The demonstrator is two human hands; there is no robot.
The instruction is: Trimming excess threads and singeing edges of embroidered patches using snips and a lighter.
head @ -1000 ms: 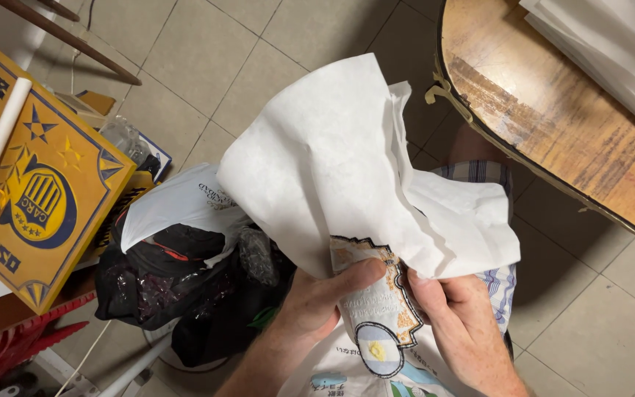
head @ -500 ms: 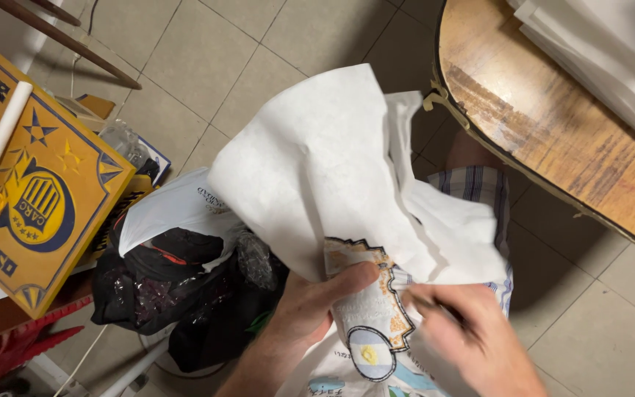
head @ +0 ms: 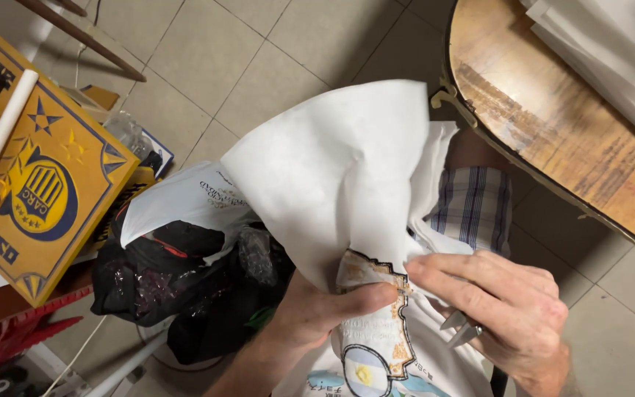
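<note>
— What have the hands got?

— The left hand (head: 317, 312) pinches the white cloth (head: 339, 176) from below, thumb pressed onto the edge of a printed patch (head: 376, 323) with a gold, jagged border. The right hand (head: 508, 309) is closed round a pair of small scissors (head: 463, 329); only the metal tips poke out between the fingers, and its fingertips rest on the cloth just beside the patch.

— And where is the cloth?

— Held up over the lap, one big fold standing above both hands, the rest hanging down toward the knees.

— How far along does the work look?

— I'd judge it under way, not finished. The patch's upper border shows a cut, stepped outline, but the cloth around it is still one piece with the fold (whether the blades are open or shut I cannot tell, they are mostly hidden).

— Count things for me.

— Two hands, one pair of scissors, one white cloth with one bordered patch and one round blue-and-white emblem (head: 365, 371) lower down. Around them: one wooden table (head: 553, 125) at the right, one yellow box (head: 34, 191) at the left, and one heap of dark bags (head: 178, 279) on the tiled floor (head: 259, 51).
</note>
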